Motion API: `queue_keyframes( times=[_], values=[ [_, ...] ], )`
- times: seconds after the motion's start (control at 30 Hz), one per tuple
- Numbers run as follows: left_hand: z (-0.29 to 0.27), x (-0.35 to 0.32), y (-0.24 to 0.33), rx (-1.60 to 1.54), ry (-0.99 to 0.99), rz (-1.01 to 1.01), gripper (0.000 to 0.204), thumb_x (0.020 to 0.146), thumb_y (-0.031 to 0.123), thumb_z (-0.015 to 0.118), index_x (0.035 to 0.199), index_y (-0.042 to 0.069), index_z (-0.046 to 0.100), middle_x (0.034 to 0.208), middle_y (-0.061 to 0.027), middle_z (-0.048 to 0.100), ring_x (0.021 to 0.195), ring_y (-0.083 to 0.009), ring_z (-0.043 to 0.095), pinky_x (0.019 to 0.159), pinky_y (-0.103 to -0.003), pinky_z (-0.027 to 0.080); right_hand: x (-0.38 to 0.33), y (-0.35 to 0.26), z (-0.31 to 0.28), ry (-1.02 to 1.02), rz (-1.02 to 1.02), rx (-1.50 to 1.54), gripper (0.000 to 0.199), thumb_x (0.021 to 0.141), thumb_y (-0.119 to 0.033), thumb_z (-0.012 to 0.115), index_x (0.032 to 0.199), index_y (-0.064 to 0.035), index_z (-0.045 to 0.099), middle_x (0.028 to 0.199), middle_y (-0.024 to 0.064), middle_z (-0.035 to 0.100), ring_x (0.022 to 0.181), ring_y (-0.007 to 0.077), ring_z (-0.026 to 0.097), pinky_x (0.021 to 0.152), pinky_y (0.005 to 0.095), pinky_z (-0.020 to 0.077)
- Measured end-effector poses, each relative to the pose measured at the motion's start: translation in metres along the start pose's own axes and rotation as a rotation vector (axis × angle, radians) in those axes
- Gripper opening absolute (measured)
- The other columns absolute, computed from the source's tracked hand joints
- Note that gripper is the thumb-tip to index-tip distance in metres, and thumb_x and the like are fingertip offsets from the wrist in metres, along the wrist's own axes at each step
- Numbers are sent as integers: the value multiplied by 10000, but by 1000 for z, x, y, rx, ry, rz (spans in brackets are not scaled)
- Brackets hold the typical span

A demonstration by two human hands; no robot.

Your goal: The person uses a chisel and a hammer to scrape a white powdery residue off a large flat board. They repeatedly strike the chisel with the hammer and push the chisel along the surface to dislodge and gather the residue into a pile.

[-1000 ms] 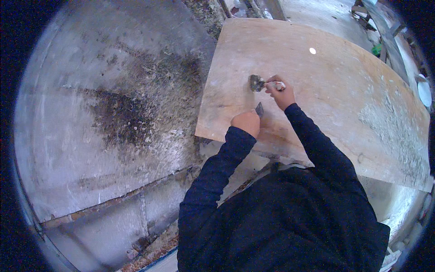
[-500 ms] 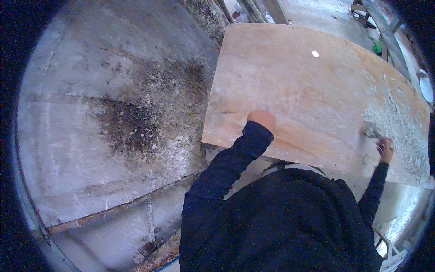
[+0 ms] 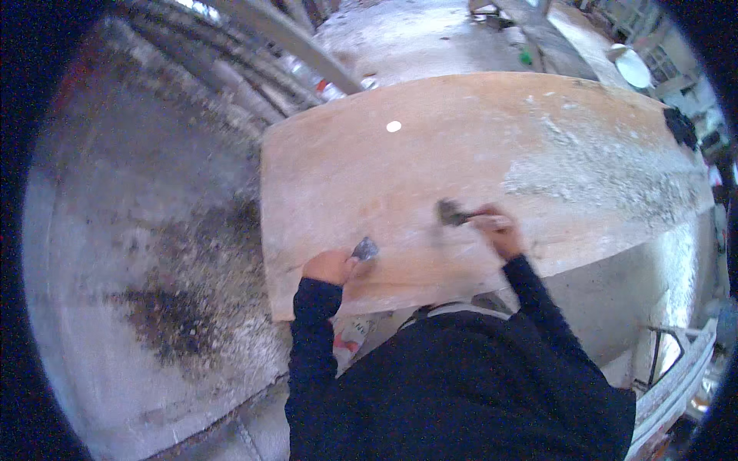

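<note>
My right hand (image 3: 501, 230) is closed round the handle of a putty knife (image 3: 453, 213). Its flared grey head points left over the middle of a pale brown board (image 3: 430, 161) and is blurred. Near the board's front left, my left hand (image 3: 327, 266) is closed on a second, smaller putty knife (image 3: 366, 249). Only the short blue-grey speckled blade shows past the fingers. A gap of bare board separates the two tools. Rough whitish paste (image 3: 592, 165) covers the board's right part. A small white spot (image 3: 393, 127) lies on its far left part.
Left of the board stands a grey panel (image 3: 115, 253) with dark stains and crumbs. Lengths of timber (image 3: 284, 38) lean at the back left. A dark cloth-like bundle (image 3: 680, 127) sits at the board's right end. A pale metal frame (image 3: 676, 376) stands at lower right.
My right hand has carried its putty knife leftward from the pasted area to the board's middle. The left hand has turned, and its blade now shows. The view has swung right.
</note>
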State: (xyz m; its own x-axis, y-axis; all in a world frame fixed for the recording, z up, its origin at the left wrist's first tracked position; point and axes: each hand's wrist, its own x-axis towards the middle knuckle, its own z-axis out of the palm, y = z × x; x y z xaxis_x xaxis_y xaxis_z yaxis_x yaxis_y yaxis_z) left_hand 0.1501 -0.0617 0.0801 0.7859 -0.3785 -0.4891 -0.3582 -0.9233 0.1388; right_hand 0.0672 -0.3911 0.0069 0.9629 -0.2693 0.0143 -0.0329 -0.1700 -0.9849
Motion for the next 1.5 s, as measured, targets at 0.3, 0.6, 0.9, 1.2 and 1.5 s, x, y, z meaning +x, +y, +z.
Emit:
queue_keyframes(
  times=[0.3,0.6,0.9,1.2,1.5],
  values=[
    [40,42,175,-587,96,263,465,830,372,474,1250,183,411,1080,-211,528,948,-363,532,807,-393,426,32,45,-144,324,67,131,112,757,-149,619,746,-63,549,638,19,574,539,82,554,456,205,438],
    [111,89,304,-532,142,47,504,823,295,458,1296,176,333,855,-255,578,809,-386,563,719,-449,440,-24,27,-297,685,-109,-303,100,762,-92,584,715,-29,522,653,25,520,615,87,477,574,231,398],
    [124,83,353,-502,166,-125,513,848,282,418,1322,167,262,779,-263,569,719,-421,554,656,-486,433,-26,6,-296,457,-130,-347,62,743,-73,604,742,-23,568,707,77,585,657,161,569,598,263,433],
    [111,92,350,-456,59,-150,495,855,290,392,1321,175,268,789,-272,569,738,-417,556,660,-494,429,7,2,-277,327,-167,-350,70,719,-72,621,743,-24,575,691,100,589,652,220,593,595,287,454],
    [89,158,351,-437,221,-48,473,842,287,405,1291,167,313,754,-266,572,712,-422,556,651,-508,435,20,-2,-270,298,-219,-386,74,712,-73,629,755,-36,581,696,103,589,648,209,597,588,285,458]
  ],
)
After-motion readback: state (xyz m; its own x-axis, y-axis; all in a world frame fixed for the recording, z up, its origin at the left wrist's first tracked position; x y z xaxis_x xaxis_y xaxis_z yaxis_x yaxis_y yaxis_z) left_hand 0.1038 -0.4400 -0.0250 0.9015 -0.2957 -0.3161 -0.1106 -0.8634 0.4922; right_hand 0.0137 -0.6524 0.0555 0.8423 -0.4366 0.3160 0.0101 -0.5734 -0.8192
